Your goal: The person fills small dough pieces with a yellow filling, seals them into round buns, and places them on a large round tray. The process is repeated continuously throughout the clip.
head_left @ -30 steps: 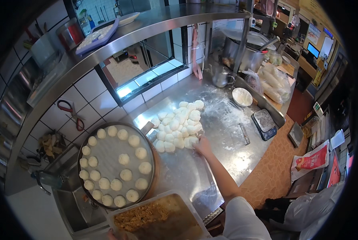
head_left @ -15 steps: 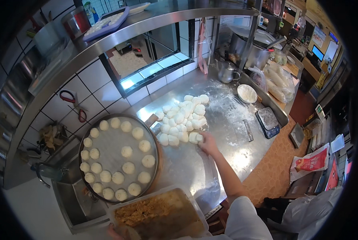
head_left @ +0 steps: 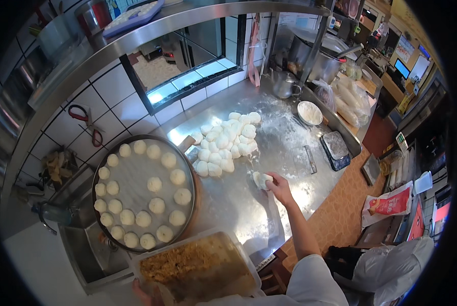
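Note:
Over the steel worktop (head_left: pixel 223 204), my right hand (head_left: pixel 280 187) pinches a small dough piece (head_left: pixel 261 179) between thumb and fingers. Left of it and farther back lies a floured heap of dough balls (head_left: pixel 223 140), several of them touching. At the bottom left, my left hand (head_left: pixel 141 291) grips the near-left corner of a clear plastic container (head_left: pixel 246 257); most of that hand is cut off or hidden. Brown shredded filling (head_left: pixel 180 260) lies in the container. Beyond it sits a round tray (head_left: pixel 131 186) with several shaped buns (head_left: pixel 154 184).
A scraper (head_left: pixel 186 144) lies between tray and heap. Toward the right are a short rolling pin (head_left: pixel 310 159), a scale (head_left: pixel 335 148), a flour bowl (head_left: pixel 310 113) and a metal teapot (head_left: pixel 284 84). A sink (head_left: pixel 93 255) is at left. Another person (head_left: pixel 391 268) stands at lower right.
My right hand has drawn one dough piece away from the heap's near edge, toward the right. The left hand stays at the container. The whole view has shifted slightly.

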`<move>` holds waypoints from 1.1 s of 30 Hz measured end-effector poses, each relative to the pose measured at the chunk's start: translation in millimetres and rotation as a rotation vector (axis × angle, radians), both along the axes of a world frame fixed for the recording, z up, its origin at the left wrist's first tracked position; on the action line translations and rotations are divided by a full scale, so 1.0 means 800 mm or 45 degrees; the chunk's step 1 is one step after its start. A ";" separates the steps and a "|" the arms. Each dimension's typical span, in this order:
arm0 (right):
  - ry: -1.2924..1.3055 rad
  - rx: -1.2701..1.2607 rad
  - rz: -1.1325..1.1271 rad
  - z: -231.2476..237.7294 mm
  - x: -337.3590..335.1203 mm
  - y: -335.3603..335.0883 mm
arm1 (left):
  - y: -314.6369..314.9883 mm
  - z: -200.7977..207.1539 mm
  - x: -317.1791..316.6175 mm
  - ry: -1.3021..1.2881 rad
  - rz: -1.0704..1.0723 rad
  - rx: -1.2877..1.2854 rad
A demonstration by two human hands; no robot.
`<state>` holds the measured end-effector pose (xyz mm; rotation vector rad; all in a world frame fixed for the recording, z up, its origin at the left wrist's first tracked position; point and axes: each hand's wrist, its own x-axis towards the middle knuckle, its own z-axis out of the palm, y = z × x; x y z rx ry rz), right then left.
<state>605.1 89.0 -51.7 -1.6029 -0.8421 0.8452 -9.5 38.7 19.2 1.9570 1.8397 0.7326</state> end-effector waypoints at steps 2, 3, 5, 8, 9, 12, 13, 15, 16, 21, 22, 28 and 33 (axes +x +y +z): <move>-0.794 0.062 0.074 0.020 -0.018 0.004 | 0.005 -0.012 -0.009 0.038 -0.026 0.041; -0.839 -0.013 0.263 0.023 -0.017 0.001 | 0.004 -0.011 -0.009 0.074 -0.033 0.055; -0.384 0.038 -0.070 0.000 -0.009 -0.013 | 0.011 -0.007 -0.004 0.141 -0.053 0.086; -0.308 -0.051 -0.255 -0.005 0.002 -0.032 | 0.012 -0.004 -0.004 0.074 -0.064 0.027; -0.544 -0.087 -0.164 0.000 -0.008 -0.038 | 0.006 -0.001 -0.007 0.062 -0.052 0.022; -1.195 -0.214 0.097 -0.005 -0.034 -0.069 | 0.004 -0.005 -0.004 0.049 -0.036 0.008; -1.125 -0.422 0.152 0.011 -0.048 -0.073 | 0.006 -0.005 -0.004 0.047 -0.033 0.007; -1.203 -0.300 0.119 0.014 -0.053 -0.076 | 0.005 -0.005 -0.005 0.047 -0.022 0.003; -1.233 -0.237 0.103 0.012 -0.056 -0.075 | 0.003 -0.005 -0.006 0.044 -0.017 0.003; -1.124 -0.185 0.310 -0.014 -0.050 -0.072 | 0.021 0.003 0.007 0.019 -0.053 0.009; -1.089 -0.257 0.274 -0.019 -0.053 -0.068 | 0.014 0.009 0.011 0.015 -0.032 0.027; -1.113 -0.266 0.075 -0.020 -0.057 -0.086 | 0.013 -0.002 0.013 0.062 0.079 -0.165; -1.250 -0.237 -0.076 -0.035 -0.055 -0.044 | -0.009 -0.008 0.000 0.179 0.085 -0.181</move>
